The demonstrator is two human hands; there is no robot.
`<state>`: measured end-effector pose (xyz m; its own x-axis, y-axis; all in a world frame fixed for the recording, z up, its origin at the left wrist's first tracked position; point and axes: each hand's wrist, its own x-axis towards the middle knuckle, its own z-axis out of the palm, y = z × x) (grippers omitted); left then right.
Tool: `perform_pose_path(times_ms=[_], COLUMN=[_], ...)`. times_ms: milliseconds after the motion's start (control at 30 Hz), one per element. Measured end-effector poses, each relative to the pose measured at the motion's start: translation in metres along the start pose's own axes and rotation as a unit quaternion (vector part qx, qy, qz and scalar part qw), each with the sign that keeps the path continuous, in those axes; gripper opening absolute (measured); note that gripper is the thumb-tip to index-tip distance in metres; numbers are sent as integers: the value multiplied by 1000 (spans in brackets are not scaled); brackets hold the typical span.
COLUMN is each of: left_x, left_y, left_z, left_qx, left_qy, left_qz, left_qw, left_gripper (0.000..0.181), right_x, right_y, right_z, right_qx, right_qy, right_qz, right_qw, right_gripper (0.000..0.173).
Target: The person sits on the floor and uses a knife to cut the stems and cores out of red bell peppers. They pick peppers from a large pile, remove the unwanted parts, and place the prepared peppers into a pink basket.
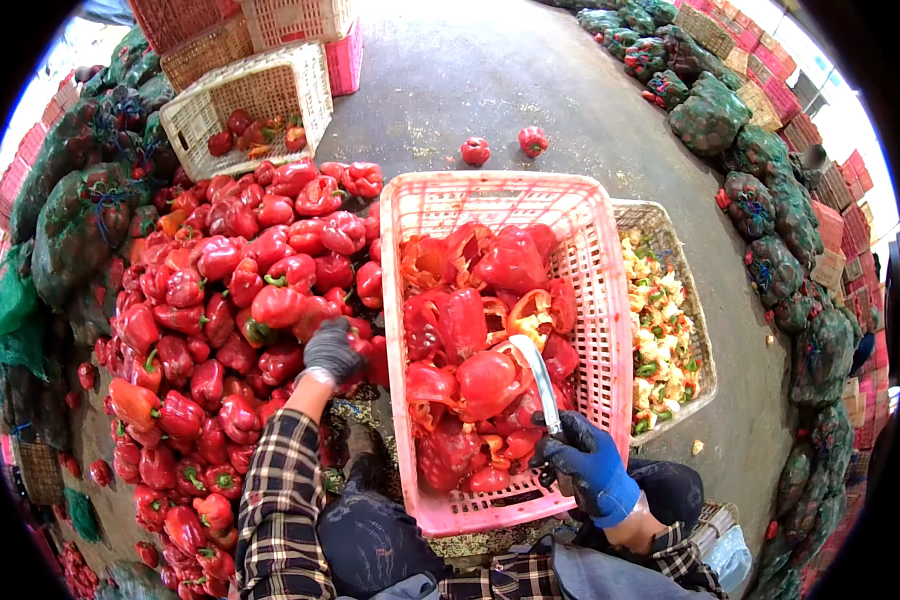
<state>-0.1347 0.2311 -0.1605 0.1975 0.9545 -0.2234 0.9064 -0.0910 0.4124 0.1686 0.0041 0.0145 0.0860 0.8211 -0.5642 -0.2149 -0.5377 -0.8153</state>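
My left hand (333, 351), in a dark grey glove, is at the right side of a large heap of red bell peppers (210, 330); its fingers touch the peppers, but whether they grip one is hidden. My right hand (591, 469), in a blue and black glove, is closed on the handle of a curved metal tool (538, 375), over the lower right of a pink plastic crate (621, 360). Opened and hollowed red pepper pieces (487, 382) fill much of that crate. Beside it on the right, a smaller crate (709, 341) holds pepper cores and seeds.
Two peppers (475, 151) lie on the concrete floor (450, 82) beyond the crate. A tipped white crate (176, 127) with some peppers stands behind the heap, near stacked crates (292, 19). Green mesh sacks (82, 225) line the left; more sacks (765, 172) line the right.
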Motion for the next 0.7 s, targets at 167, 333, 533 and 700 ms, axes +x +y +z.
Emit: perform_pose_path(times_ms=[167,333,533,700], left_x=[-24,-82,-152,-194], left_y=[-43,37,168,239], left_z=[-29,-116,-164,-173], left_qx=[-791,-715,-282,-142], left_qy=[15,56,209,287], left_qz=[-162,45,258,315], left_qw=[590,695,900,893], left_gripper=[52,66,71,66], right_x=[-21,-34,-47,-63], right_y=[-2,11,14,9], right_z=[8,21,29,32], right_qx=[25,-10,-30,-196], right_qy=[-56,-76,-48,138], right_qz=[9,-79,-283,-429], right_qw=[998,994,958,871], right_gripper=[27,18,23,36])
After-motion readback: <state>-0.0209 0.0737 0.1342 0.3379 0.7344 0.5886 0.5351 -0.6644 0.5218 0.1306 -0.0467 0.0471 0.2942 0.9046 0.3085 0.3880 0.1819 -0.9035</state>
